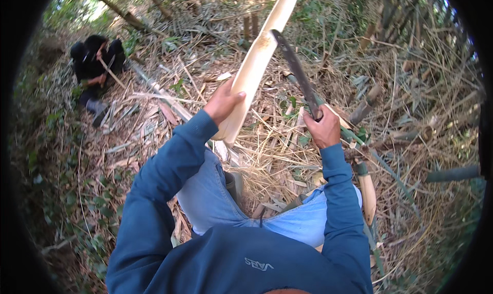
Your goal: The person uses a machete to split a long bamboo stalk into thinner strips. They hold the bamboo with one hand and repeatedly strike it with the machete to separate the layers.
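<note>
My left hand grips a long split piece of bamboo near its lower end, thumb across the pale hollow inside. The piece slants up and away to the right, with a brownish patch at a node partway along. In my right hand is a machete, fingers wrapped round its handle. Its dark blade points up and to the left, the tip beside the bamboo's right edge near the node. Whether the tip touches the bamboo I cannot tell.
Dry bamboo leaves and shavings cover the ground around my boots. Bamboo stumps and stalks stand at the right. A cut pole lies to the left. Another person in dark clothes sits at the far left, holding a stick.
</note>
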